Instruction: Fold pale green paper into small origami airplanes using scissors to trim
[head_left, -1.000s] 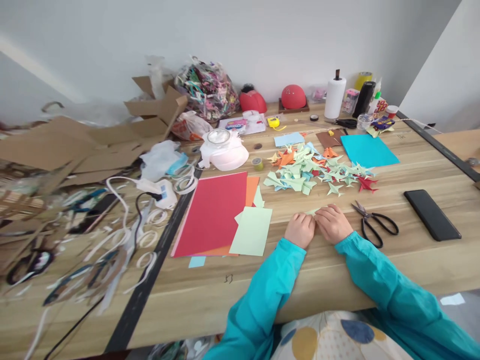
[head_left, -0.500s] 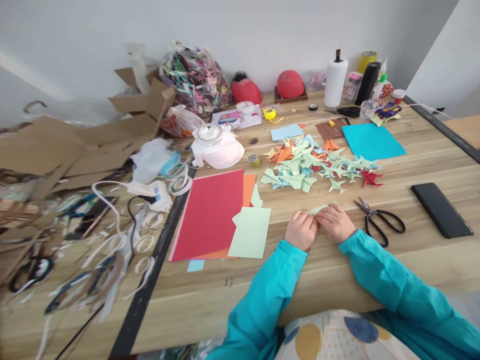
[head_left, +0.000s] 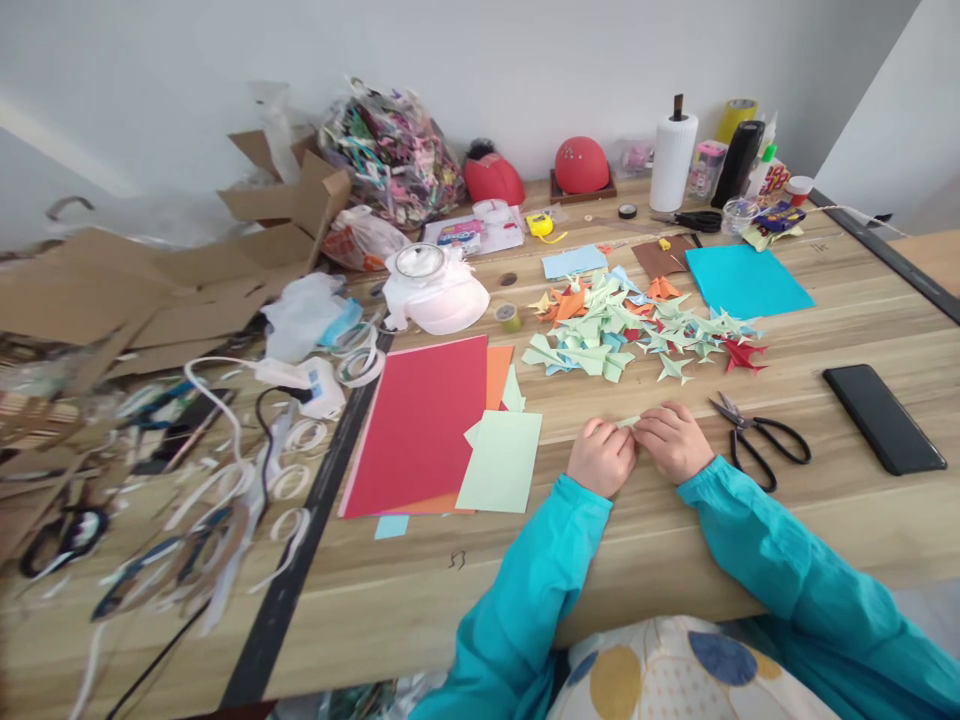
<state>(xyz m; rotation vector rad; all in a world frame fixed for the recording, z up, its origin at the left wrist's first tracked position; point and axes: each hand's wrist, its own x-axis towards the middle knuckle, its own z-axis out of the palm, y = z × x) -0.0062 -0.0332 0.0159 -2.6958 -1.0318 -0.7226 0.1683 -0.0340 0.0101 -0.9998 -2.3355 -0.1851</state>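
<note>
Between my two hands is a small piece of folded light green paper [head_left: 628, 422], mostly hidden by the fingers. My left hand [head_left: 602, 456] is closed on its left end. My right hand [head_left: 673, 440] is closed on its right part, knuckles up, just above the table. Behind them lies a heap of folded paper pieces [head_left: 600, 325], mostly pale green, with some orange, red and blue ones. Black-handled scissors [head_left: 757, 435] rest to the right of my right hand, blades slightly apart. A flat light green paper sheet [head_left: 500, 463] lies left of my left hand.
Red paper [head_left: 427, 430] lies over orange sheets at left. A black phone [head_left: 883, 418] is at right and a blue sheet [head_left: 748, 280] behind. Cables, tape rolls and a cardboard box [head_left: 285, 240] crowd the left. A white bottle [head_left: 673, 165] stands at the back.
Less of the green paper shows above my fingers now; its right end is covered by my right hand. Both hands stay in nearly the same place.
</note>
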